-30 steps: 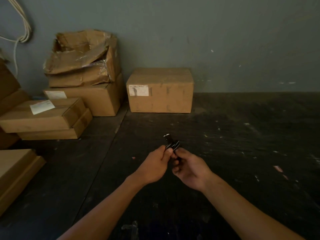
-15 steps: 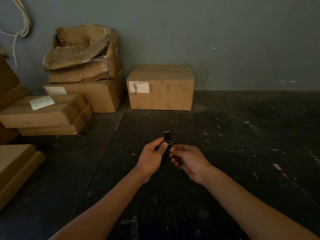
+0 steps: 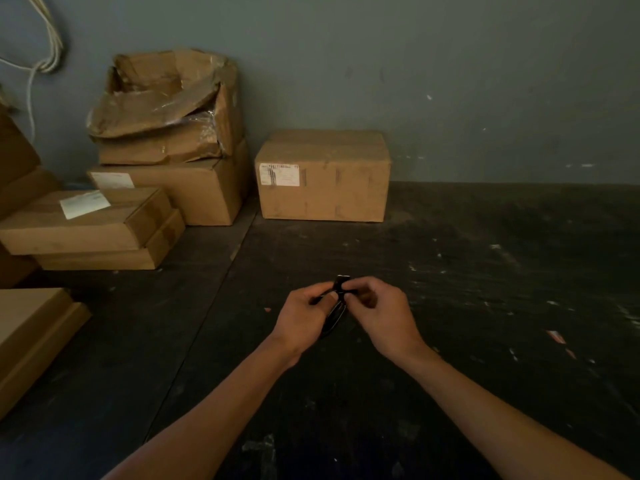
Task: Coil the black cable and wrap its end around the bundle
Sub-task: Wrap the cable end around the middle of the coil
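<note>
Dark floor (image 3: 450, 271), frame centre: left hand (image 3: 301, 317) grips black cable (image 3: 334, 315) bundle, right hand (image 3: 384, 313) pinches its end (wrap step); next, tuck it.

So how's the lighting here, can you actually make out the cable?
Head view: dim and murky; the black cable nearly vanishes against the dark floor between the left hand and right hand. Wide-angle bending at the edges; boxes stay readable.
</note>
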